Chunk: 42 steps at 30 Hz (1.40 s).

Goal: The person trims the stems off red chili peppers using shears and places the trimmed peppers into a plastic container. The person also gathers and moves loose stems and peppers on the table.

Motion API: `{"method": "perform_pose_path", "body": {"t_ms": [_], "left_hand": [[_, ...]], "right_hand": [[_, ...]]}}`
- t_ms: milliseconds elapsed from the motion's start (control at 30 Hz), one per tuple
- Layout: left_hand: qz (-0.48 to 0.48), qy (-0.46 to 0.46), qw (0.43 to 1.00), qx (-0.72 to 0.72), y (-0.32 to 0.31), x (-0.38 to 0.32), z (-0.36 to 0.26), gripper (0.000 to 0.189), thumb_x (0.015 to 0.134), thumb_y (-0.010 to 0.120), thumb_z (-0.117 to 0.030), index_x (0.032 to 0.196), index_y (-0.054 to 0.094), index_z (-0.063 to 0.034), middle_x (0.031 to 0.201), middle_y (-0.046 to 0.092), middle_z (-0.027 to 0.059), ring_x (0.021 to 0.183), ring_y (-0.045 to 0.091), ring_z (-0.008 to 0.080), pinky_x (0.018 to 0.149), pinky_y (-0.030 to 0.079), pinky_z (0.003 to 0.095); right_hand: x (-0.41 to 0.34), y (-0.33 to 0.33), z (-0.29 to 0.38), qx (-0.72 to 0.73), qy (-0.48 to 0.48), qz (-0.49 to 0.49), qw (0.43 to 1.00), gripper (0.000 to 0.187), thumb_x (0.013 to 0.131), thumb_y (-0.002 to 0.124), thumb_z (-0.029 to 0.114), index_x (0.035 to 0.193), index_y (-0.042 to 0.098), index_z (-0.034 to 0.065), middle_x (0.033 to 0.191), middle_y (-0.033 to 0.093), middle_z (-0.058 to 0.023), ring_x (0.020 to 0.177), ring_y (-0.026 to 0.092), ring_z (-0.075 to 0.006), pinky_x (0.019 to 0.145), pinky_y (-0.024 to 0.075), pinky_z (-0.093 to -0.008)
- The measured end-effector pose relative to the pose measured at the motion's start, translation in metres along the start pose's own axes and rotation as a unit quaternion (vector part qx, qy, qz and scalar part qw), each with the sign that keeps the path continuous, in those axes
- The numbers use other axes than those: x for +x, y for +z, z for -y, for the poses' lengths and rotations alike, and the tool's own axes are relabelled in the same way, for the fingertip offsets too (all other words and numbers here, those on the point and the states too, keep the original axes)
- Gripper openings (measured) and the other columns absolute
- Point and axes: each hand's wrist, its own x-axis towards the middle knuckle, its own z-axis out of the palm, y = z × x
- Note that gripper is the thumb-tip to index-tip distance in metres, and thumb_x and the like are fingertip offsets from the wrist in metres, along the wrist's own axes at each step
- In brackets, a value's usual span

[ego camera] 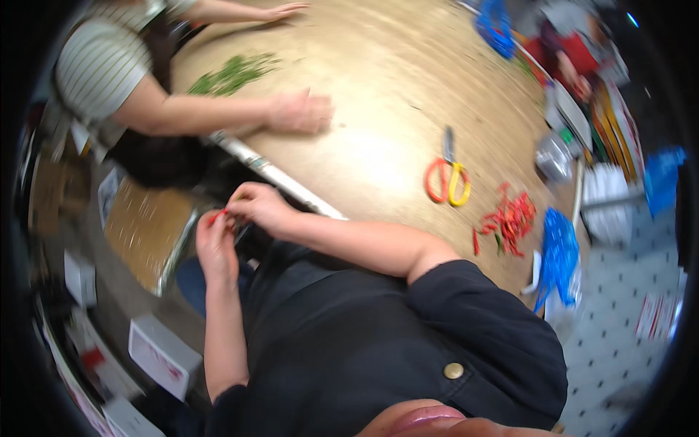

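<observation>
My left hand point(218, 246) pinches a small red chili pepper point(217, 216) beyond the near edge of the table, over the floor. Thumb and fingers of my right hand point(259, 207) meet at the same pepper's end, and a bit of yellowish green shows between them. The grip is partly hidden and blurred. To the right on the wooden table point(355, 158) lies a loose heap of red chili peppers point(510, 221) with some green among them. Beside it rest scissors point(449, 172) with one red and one yellow handle, blades pointing away from me.
A co-worker's blurred hand point(300, 112) is over the table at left, near a green pile point(235, 74). Blue plastic bags point(560, 254) and a clear container point(554, 158) stand at right. Another person's hand point(579, 82) shows far right. Boxes point(164, 355) sit at lower left.
</observation>
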Motion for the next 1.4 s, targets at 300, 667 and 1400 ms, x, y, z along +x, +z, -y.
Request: {"method": "perform_pose_path", "body": {"t_ms": [300,667,1400], "left_hand": [[0.098,-0.210,0.955,-0.185,-0.029,0.018,0.009,0.022,0.103,0.051,-0.015,0.114,0.059,0.0023,0.108,0.063,0.0097,0.094,0.058,0.0155,0.083,0.049,0.0260],[0.051,-0.155,0.974,-0.156,-0.046,0.024,0.015,0.022,0.102,0.050,-0.013,0.113,0.057,0.0042,0.106,0.063,0.0108,0.094,0.058,0.0167,0.083,0.050,0.0286],[0.550,-0.052,0.794,0.255,0.268,-0.081,0.104,0.014,0.091,0.065,-0.005,0.100,0.055,-0.0006,0.081,0.055,0.0011,0.078,0.053,0.0081,0.070,0.047,0.0248]], "right_hand": [[0.000,-0.011,-0.023,0.200,0.074,0.011,0.977,0.006,0.088,0.067,0.006,0.088,0.061,0.0052,0.076,0.066,-0.0065,0.065,0.063,-0.0125,0.057,0.0499,-0.0239],[-0.007,-0.028,-0.009,0.163,0.046,0.008,0.986,0.013,0.088,0.068,0.011,0.093,0.058,0.0056,0.079,0.064,-0.0050,0.071,0.062,-0.0111,0.059,0.0526,-0.0274],[-0.357,-0.209,0.050,-0.762,-0.165,-0.352,0.517,0.036,0.075,0.074,0.017,0.109,0.063,0.0109,0.126,0.054,-0.0113,0.122,0.048,-0.0333,0.107,0.0350,-0.0541]]}}
